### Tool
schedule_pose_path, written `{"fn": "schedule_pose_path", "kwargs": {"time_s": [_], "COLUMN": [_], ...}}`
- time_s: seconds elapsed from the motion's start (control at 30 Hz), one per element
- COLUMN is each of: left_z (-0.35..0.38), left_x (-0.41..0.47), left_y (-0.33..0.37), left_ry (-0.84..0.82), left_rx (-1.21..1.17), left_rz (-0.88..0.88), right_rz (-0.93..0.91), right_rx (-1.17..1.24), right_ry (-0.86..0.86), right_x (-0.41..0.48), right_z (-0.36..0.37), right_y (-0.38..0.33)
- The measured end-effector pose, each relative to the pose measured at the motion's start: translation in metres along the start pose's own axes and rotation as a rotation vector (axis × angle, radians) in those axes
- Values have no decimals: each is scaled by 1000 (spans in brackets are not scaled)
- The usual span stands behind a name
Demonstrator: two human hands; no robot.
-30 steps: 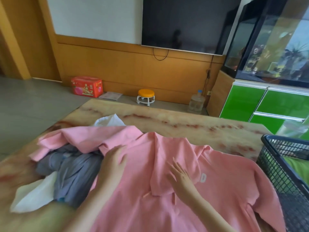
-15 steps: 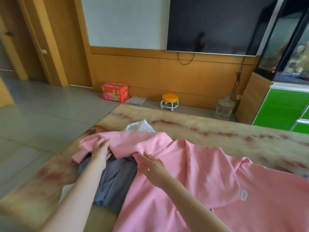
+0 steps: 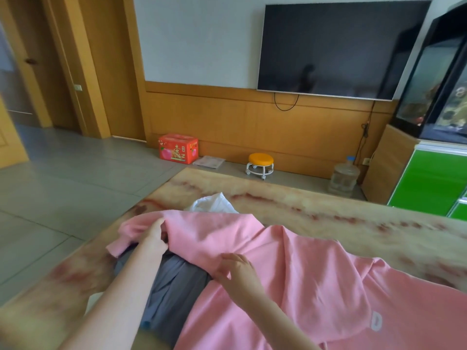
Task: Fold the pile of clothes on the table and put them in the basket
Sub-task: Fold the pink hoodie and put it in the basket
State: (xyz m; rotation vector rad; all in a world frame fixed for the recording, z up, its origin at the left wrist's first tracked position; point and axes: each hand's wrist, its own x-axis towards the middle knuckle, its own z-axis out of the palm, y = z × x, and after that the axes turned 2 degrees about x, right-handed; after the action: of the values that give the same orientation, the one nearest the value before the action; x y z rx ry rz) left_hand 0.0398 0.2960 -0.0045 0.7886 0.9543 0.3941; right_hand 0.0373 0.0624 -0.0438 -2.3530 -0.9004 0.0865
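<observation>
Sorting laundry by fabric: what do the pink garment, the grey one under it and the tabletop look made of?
Pink garment: soft matte knit, probably cotton, draping in rounded folds. Grey garment: thinner, smoother cloth with fine creases. Tabletop: smooth red-veined marble or a look-alike; cannot tell.

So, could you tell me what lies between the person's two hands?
In the head view, an edge of the pink shirt runs from the left hand to the right hand, with the grey garment showing beneath it.
</observation>
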Motion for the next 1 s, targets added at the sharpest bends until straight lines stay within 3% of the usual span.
{"fn": "schedule_pose_path", "kwargs": {"time_s": [0.2,0.43,0.67,0.8,0.93,1.0], "left_z": [9,38,74,79,64,55], "left_x": [-26,-48,-123,-152,-154,-150], "left_y": [0,-13,-75,-127,-178,-190], "left_ry": [-40,19,-446,-611,-676,-710], "left_rx": [51,290,836,1230,1590,1658], "left_rz": [79,424,561,713,861,911], "right_rz": [-24,39,157,374,559,610], "right_rx": [153,419,602,818,1034,1062], "right_ry": [-118,127,358,490,413,335], "right_x": [-18,-39,-59,-68,-77,-80], "right_z": [-9,-46,-99,-120,-119,-114], "right_y": [12,21,47,77,96,101]}}
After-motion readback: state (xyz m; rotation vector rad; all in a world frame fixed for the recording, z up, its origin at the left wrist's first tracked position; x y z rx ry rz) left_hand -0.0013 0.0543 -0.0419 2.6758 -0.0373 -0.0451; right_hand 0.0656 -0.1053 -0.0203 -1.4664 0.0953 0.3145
